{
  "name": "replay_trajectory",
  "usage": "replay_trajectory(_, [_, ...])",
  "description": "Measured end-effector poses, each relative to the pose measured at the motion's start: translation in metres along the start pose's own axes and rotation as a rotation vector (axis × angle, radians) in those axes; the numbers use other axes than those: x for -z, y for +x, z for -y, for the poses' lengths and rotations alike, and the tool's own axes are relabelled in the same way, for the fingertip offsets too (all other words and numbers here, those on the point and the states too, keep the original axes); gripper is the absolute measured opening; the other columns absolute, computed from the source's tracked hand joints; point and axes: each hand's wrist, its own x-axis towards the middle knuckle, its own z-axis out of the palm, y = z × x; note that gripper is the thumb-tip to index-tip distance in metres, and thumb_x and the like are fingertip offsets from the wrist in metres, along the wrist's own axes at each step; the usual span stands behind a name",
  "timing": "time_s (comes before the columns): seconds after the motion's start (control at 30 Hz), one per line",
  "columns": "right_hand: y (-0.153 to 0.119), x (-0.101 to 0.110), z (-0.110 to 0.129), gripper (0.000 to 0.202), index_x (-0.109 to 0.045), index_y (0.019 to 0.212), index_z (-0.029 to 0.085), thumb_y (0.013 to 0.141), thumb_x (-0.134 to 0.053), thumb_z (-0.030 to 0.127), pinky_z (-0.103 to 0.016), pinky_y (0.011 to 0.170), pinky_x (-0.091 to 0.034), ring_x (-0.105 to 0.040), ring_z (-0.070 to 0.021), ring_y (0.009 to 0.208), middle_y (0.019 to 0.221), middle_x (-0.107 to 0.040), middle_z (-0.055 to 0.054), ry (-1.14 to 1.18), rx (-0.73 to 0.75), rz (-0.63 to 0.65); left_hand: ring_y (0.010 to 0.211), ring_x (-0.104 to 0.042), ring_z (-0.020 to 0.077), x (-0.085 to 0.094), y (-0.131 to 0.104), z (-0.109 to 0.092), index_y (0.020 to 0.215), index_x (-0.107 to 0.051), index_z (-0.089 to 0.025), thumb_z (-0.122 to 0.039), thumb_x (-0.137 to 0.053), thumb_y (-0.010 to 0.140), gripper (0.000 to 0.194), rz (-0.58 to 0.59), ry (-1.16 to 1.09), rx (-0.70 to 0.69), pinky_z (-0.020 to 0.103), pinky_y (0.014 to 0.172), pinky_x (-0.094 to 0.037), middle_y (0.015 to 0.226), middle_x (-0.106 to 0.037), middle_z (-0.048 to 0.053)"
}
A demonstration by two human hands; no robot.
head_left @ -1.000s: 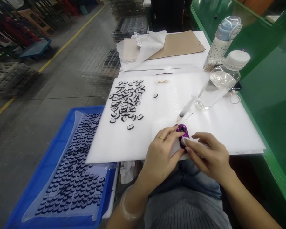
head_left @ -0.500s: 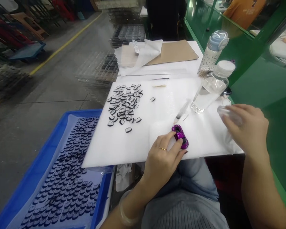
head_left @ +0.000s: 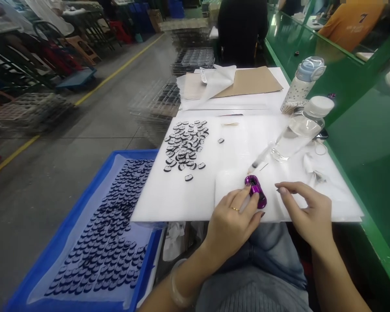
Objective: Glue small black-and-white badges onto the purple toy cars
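My left hand (head_left: pixel 235 219) presses a shiny purple toy car (head_left: pixel 257 194) onto the white foam sheet. Its fingers and thumb close around the car's left and near sides. To the right, my right hand (head_left: pixel 307 208) hovers over the sheet, thumb and forefinger tips together in a pinch beside the car. Anything between those tips is too small to make out. A syringe (head_left: pixel 259 160) lies with its tip close to the car's far end, and a thin needle-like piece (head_left: pixel 264 167) rests beside it. Behind my right hand sits a crumpled translucent wipe or film (head_left: pixel 314 169).
Many small black-edged pieces (head_left: pixel 188 147) are heaped at left on the foam. A blue tray (head_left: pixel 81 197) of similar dark parts stands lower left. A clear bottle (head_left: pixel 299 130), a speckled flask (head_left: pixel 300 86) and a green partition (head_left: pixel 354 117) flank the right side. Cardboard (head_left: pixel 253 82) lies farther back.
My right hand has come left and nearer to the car, away from the translucent film on the right. My left hand still holds the car. The camera view has shifted.
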Motion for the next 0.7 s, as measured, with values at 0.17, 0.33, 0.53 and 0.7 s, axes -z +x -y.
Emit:
replay_trajectory(0.17, [-0.005,-0.005,0.002,0.013,-0.073,0.093,0.021,0.096,-0.061,0.019,-0.032,0.068,-0.059,-0.075,-0.0201,0.078,0.085,-0.078,-0.003,0.000,0.059,0.061,0.102,-0.077,0.0278,-0.003,-0.006,0.003,0.113,-0.069,-0.007,-0.020,-0.066,0.097,0.021,-0.082,-0.053,-0.010,0.038,0.093,-0.066,0.110,-0.079,0.019])
replay_trajectory(0.33, [-0.008,-0.008,0.003,0.013,-0.071,0.098,0.021,0.096,-0.060,0.016,-0.033,0.068,-0.058,-0.073,-0.0196,0.077,0.084,-0.077,-0.003,-0.041,0.066,0.025,0.094,-0.078,0.0282,-0.002,-0.001,-0.005,0.116,-0.071,-0.007,-0.020,-0.063,0.098,0.023,-0.021,0.037,-0.008,0.040,0.082,-0.069,0.107,-0.079,0.019])
replay_trajectory(0.53, [-0.013,-0.028,0.026,0.028,-0.063,0.120,0.017,0.095,-0.066,0.032,-0.037,0.070,-0.060,-0.073,-0.0246,0.084,0.096,-0.075,-0.009,-0.129,0.109,-0.004,0.099,-0.079,0.0234,0.048,0.013,0.027,0.117,-0.077,-0.021,-0.034,-0.064,0.099,0.026,0.223,-0.369,0.171,0.033,0.087,-0.068,0.113,-0.081,0.009])
replay_trajectory(0.7, [-0.010,-0.041,0.028,0.032,-0.060,0.126,0.015,0.095,-0.058,0.024,-0.039,0.066,-0.059,-0.069,-0.0255,0.076,0.092,-0.074,-0.010,-0.211,0.098,0.004,0.100,-0.079,0.0260,0.082,0.017,0.054,0.109,-0.081,-0.025,-0.031,-0.066,0.096,0.020,0.100,-0.233,0.403,0.036,0.085,-0.068,0.107,-0.083,0.006])
